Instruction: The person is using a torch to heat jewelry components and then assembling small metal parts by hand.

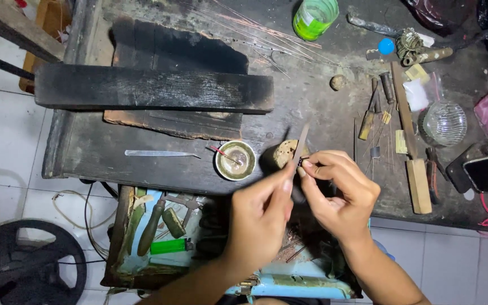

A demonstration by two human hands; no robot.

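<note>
At the bottom of the frame lies an open drawer [142,265] of jumbled tools, among them a bright green plastic lighter [170,246] and dull green-handled pliers [152,226]. Just above it, in the lower middle, my left hand [261,217] pinches a slim flat grey metal file [299,148] between thumb and forefinger, its blade slanting up and to the right. My right hand [343,195] sits just beside it, fingertips pressed together on a tiny dark ring-like piece [300,162] that touches the file's edge; it is too small to tell its exact shape. To file well, I judge the piece should be braced against the pale, pitted wooden peg [286,152] behind it, with short, even strokes and light pressure so it does not slip from the pinch. Left of centre on the scorched dark counter [312,113] stands a small round ceramic dish [235,160], glossy and cream-rimmed, with a red-tipped stick across it, and further left steel tweezers [159,153] lie flat. Beyond them a charred black wooden block [153,88] stretches across the upper left. To the right are a long wooden-handled tool [410,141] and a ribbed clear glass bowl [444,122]. At the upper edge thin coppery wires [255,31] fan out beside a translucent green plastic cup [314,17].
</note>
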